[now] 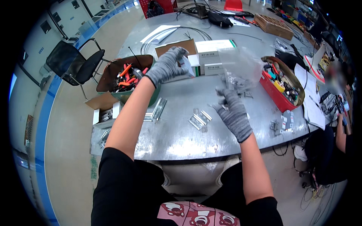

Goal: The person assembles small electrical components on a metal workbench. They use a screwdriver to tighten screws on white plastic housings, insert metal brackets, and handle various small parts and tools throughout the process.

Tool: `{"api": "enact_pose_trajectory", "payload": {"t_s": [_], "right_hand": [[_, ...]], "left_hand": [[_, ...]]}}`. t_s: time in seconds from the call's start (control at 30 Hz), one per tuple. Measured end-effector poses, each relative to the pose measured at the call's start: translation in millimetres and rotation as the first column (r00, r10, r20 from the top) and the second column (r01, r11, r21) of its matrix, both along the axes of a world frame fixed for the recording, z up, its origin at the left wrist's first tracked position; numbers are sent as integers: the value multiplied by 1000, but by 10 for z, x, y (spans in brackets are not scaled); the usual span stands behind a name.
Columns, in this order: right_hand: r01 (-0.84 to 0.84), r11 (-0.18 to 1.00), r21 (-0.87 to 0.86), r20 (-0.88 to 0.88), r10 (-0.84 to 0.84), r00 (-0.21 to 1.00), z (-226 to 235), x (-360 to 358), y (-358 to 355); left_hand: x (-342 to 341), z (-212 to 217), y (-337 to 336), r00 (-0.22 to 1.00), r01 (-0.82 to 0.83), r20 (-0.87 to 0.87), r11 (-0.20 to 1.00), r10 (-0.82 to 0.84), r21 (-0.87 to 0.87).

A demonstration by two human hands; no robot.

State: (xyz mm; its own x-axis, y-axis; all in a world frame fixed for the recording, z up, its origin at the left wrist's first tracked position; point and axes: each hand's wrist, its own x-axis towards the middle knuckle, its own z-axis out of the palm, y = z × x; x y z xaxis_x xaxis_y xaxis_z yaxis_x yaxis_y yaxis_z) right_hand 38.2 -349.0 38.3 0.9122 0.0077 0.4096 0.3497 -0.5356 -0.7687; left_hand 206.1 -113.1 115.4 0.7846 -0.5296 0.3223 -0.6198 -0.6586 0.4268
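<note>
Both my hands wear grey knitted gloves. My left hand (167,67) is at an opened cardboard box (176,48), thumb and fingers apart, with a small white piece showing between them; I see no firm grip on it. My right hand (233,115) hovers over the metal table (173,141), fingers spread and nothing in them. Just beyond it lies a clear plastic bag (241,69) with small dark metal parts at its mouth. Between my hands lies a group of short shiny metal pieces (200,119). Longer metal strips (160,109) lie below my left forearm's far side.
A green bin (154,98) of orange-handled tools stands left, a red bin (277,94) of tools right. White boxes (211,56) stand at the back. A small open box (105,116) of metal parts sits at the left edge. Another person (328,147) sits at right.
</note>
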Motion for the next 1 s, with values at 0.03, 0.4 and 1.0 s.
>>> {"api": "enact_pose_trajectory", "payload": {"t_s": [0.03,0.4,1.0], "right_hand": [[-30,999,18,48,29,998,57,-5,90],[-74,973,-220,-20,71,997,65,-236,268],[-151,961,-230,-151,118,981,-8,-406,388]], "left_hand": [[-232,-40,-21,999,36,35,999,-38,38],[-1293,-466,-383,993,78,-94,997,-76,24],[-2080,-1258,270,988,42,-149,998,-33,56]]}}
